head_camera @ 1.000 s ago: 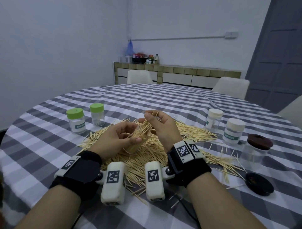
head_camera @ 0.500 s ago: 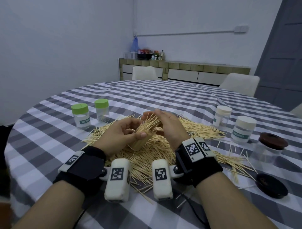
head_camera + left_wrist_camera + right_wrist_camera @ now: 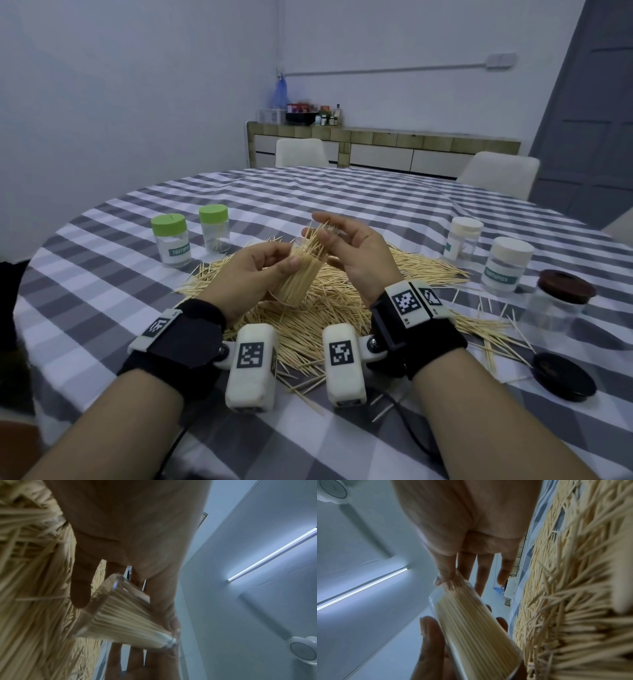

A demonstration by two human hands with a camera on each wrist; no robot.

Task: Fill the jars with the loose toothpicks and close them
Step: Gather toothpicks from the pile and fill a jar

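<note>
Head view: left hand (image 3: 255, 274) grips the tilted jar (image 3: 301, 274) above the toothpick pile (image 3: 329, 318) on the bench (image 3: 102, 308); right hand (image 3: 356, 253) has relaxed fingers at its mouth. Left wrist: fingers (image 3: 80, 588) wrap the jar (image 3: 126, 616). Right wrist: thumb (image 3: 443, 573) touches the protruding toothpicks (image 3: 453, 586).

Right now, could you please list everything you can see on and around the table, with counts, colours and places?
Clear jar: one, packed with toothpicks, lidless, tilted, held above the pile.
Loose toothpicks: pale heap, table centre.
Green-lidded jars: two, far left.
White-lidded jars: two, right.
Brown-lidded jar: one, far right.
Dark lid: one, lying loose, near right.
Checked tablecloth: grey and white.
Chairs: two, pale, beyond the table.
Sideboard: against the back wall.
Left hand: grips the jar.
Right hand: fingers at the jar's mouth.
</note>
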